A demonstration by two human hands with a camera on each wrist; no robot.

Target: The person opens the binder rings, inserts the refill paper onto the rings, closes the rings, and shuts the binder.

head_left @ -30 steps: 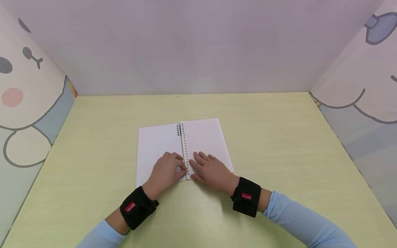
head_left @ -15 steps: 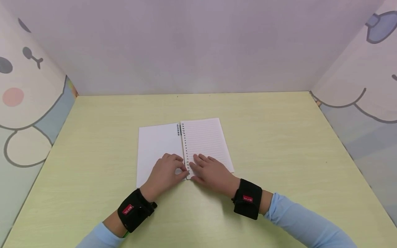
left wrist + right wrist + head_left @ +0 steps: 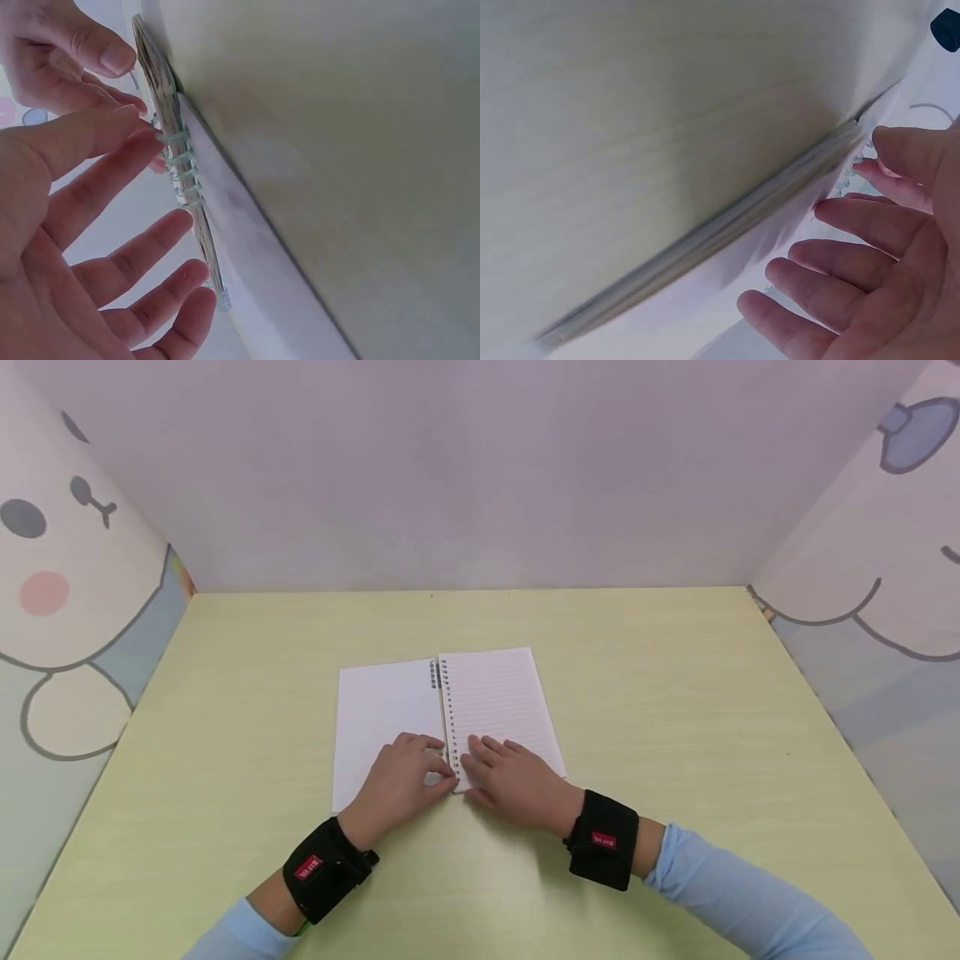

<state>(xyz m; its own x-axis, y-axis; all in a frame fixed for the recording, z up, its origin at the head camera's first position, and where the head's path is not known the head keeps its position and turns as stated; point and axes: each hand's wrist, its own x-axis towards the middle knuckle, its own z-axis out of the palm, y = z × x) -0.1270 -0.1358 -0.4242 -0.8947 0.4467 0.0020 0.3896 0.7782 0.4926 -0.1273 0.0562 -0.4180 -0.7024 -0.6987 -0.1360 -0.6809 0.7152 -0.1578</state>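
Observation:
A ring-bound notebook lies open on the table, lined pages on the right and a blank white cover on the left. At the near end of its spine my left hand brings thumb and index finger together in a pinch. The left wrist view shows that pinch at one of the pale plastic binding rings, with the other fingers spread loosely. My right hand rests on the lower part of the lined page, its fingers extended beside the rings. In the right wrist view the page stack shows edge-on.
The notebook sits on a pale yellow-green wooden table. A plain lilac wall rises behind it, and side panels with cartoon drawings flank the table. Each wrist wears a black band.
My left fingertips have shifted slightly toward the near end of the spine. The right hand stays on the page, and the notebook keeps its place.

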